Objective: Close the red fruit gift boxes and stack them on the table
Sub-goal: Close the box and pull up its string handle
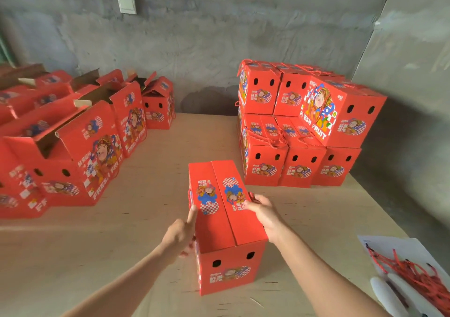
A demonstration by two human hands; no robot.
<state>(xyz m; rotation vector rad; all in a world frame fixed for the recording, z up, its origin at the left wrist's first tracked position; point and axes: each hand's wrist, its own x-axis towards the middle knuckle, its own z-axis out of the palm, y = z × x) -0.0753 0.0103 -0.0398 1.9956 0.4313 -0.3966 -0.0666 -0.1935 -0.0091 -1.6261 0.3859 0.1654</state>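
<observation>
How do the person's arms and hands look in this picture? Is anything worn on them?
The left forearm and right forearm are bare as far as the frame edge; no sleeves show. The left hand and right hand wear no gloves, and no watch, bracelet or ring shows on the visible parts.

Wall switch (126, 3); red cords (414, 274) on sheet (379, 243)

The red box (226, 221) is seen to be made of printed cardboard with a faint sheen, brown unprinted board is shown inside the open boxes (73, 151), the table (155, 195) is surfaced in pale matt plywood, and the wall (219, 31) is finished in rough grey cement.
</observation>
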